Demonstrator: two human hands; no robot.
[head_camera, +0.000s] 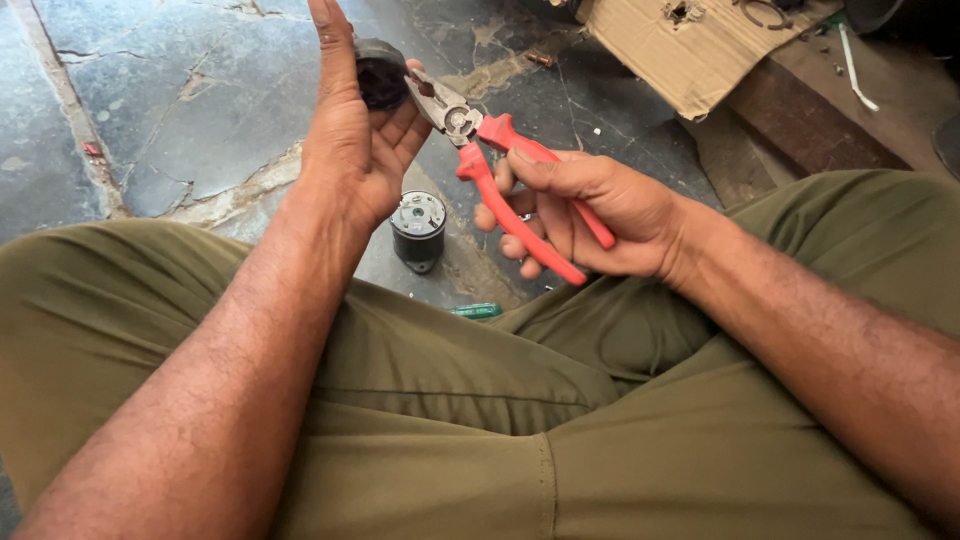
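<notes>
My left hand (355, 130) is raised with the thumb pointing up and holds a round black part (380, 72) in its fingers. My right hand (590, 215) grips the red handles of a pair of pliers (515, 170). The metal jaws of the pliers touch the edge of the black part. On the floor below the hands stands a small black cylindrical motor (417, 230) with a silver top. My legs in olive trousers (480, 420) are crossed in the foreground.
The floor (190, 90) is dark cracked stone. A torn piece of cardboard (690, 45) lies at the upper right over a wooden board, with a white stick (855, 65) beside it. A small green object (475, 311) lies by my leg.
</notes>
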